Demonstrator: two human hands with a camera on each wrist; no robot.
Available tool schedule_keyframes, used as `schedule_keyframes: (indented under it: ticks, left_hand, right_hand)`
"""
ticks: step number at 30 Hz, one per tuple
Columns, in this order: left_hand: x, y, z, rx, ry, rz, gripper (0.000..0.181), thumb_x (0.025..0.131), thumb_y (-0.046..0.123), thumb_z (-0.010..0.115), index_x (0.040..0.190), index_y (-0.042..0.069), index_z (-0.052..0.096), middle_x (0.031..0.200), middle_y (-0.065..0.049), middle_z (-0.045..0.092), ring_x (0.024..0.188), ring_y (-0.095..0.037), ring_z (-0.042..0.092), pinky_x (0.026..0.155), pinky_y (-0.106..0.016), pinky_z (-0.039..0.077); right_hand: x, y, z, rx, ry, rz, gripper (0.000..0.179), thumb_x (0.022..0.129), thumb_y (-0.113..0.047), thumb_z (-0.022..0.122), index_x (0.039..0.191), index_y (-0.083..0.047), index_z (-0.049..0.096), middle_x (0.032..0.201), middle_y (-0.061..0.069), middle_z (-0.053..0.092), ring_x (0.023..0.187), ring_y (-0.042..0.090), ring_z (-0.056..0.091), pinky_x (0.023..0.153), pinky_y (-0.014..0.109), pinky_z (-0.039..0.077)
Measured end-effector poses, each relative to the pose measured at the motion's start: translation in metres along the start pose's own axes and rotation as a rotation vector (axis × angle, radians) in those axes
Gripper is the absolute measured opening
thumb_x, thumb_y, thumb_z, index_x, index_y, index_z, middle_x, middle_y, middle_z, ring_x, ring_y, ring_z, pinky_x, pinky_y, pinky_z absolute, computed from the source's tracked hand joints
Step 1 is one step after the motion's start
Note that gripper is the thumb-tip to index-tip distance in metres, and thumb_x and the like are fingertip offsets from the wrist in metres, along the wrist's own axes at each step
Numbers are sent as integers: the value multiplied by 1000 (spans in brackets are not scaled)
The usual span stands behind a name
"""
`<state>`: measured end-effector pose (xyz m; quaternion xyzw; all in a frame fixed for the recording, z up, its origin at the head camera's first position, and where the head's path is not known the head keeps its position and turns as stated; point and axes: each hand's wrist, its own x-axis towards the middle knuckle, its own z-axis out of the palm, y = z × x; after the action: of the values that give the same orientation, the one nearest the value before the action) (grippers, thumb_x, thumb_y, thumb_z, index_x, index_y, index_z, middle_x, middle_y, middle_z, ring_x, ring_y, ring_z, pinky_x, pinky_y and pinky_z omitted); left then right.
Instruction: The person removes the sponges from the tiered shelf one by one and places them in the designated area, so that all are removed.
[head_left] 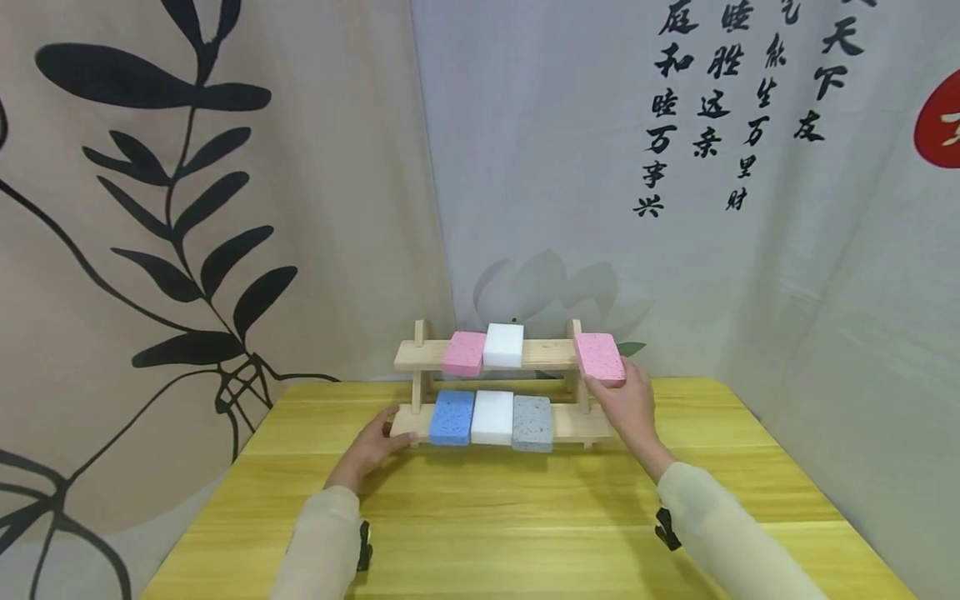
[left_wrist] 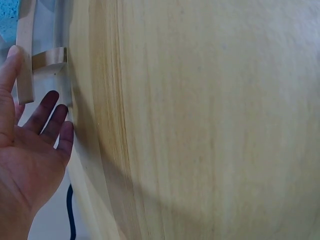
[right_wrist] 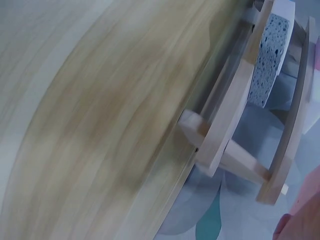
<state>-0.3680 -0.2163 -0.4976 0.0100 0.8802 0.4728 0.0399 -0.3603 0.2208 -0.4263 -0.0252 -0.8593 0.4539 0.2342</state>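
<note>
A two-tier wooden rack (head_left: 551, 356) stands toward the back of the table. My left hand (head_left: 369, 447) grips the left end of its lower shelf, thumb on the front side. In the left wrist view the other fingers spread beside the shelf end. At the right end of the upper shelf, my right hand (head_left: 632, 406) holds a pink sponge (head_left: 598, 357) by its lower right part. Another pink sponge (head_left: 464, 353) and a white sponge (head_left: 503, 345) lean side by side on the upper shelf. Below them sit a blue sponge (head_left: 452, 418), a white block (head_left: 492, 417) and a grey speckled sponge (head_left: 532, 423).
The yellow wood-grain table (head_left: 495, 533) extends in front of the rack. Behind it hangs a pale cloth (head_left: 517, 167) printed with dark leaves and writing. A dark cord (left_wrist: 71, 212) shows past the table edge in the left wrist view.
</note>
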Motion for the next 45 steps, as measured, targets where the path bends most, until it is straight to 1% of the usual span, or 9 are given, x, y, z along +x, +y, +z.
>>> schedule_keyframes:
  ticks: [5, 11, 15, 19, 27, 32, 35, 39, 45]
  left_hand:
    - [-3, 3, -2, 2, -5, 9, 83, 95, 40, 67, 157, 9, 23, 132, -25, 52, 115, -36, 56, 94, -56, 45]
    - [-4, 5, -3, 16, -11, 6, 84, 95, 42, 67, 158, 8, 22, 133, -26, 51, 115, -38, 55, 92, -56, 46]
    - [-4, 6, -2, 11, -12, 3, 83, 95, 41, 67, 158, 9, 23, 133, -25, 51, 114, -37, 55, 92, -55, 46]
    - [-1, 3, 0, 9, -19, -2, 83, 95, 41, 67, 158, 10, 22, 133, -26, 51, 115, -37, 54, 95, -56, 45]
    - [-1, 0, 1, 6, -17, -5, 82, 95, 39, 67, 158, 10, 22, 132, -25, 52, 114, -36, 55, 94, -56, 46]
    - [-2, 0, 0, 10, -21, 5, 84, 95, 43, 67, 158, 10, 22, 134, -26, 50, 116, -39, 54, 94, -58, 45]
    - [-3, 1, 0, 9, -22, 5, 85, 94, 45, 67, 158, 11, 22, 136, -27, 49, 119, -40, 53, 95, -59, 44]
    - [-4, 1, -1, 9, -19, 4, 86, 94, 45, 67, 158, 11, 21, 135, -26, 50, 118, -40, 53, 94, -58, 45]
    - [-4, 2, -1, 8, -19, 7, 85, 95, 43, 67, 158, 10, 21, 133, -26, 50, 115, -38, 55, 92, -56, 46]
  right_hand:
    - [2, 9, -14, -6, 22, 14, 80, 88, -38, 74, 145, 6, 40, 131, 25, 47, 119, 38, 44, 98, 52, 39]
    - [6, 25, -31, -18, 29, 40, 85, 89, -42, 73, 148, 7, 36, 137, 27, 43, 124, 40, 41, 101, 54, 36]
    - [5, 37, -38, -30, 34, 36, 84, 89, -42, 72, 147, 7, 36, 136, 28, 43, 121, 40, 43, 100, 54, 37]
    - [4, 50, -43, -29, 26, 43, 82, 90, -41, 72, 147, 6, 37, 135, 26, 43, 119, 39, 44, 98, 52, 38]
    - [0, 66, -48, -48, -27, 60, 86, 91, -41, 70, 149, 8, 32, 138, 30, 40, 123, 43, 42, 100, 55, 37]
    - [-1, 74, -48, -33, -59, 55, 84, 91, -40, 71, 148, 8, 33, 138, 29, 40, 123, 41, 42, 100, 54, 37]
    - [-1, 77, -48, -27, -76, 62, 85, 90, -39, 73, 148, 9, 33, 139, 30, 39, 126, 42, 40, 103, 55, 36]
    - [-2, 81, -47, -18, -96, 90, 86, 90, -37, 74, 147, 10, 32, 141, 31, 39, 129, 43, 39, 107, 55, 33]
    - [-7, 89, -45, -17, -130, 148, 86, 90, -36, 73, 147, 11, 30, 142, 32, 37, 129, 44, 39, 108, 55, 34]
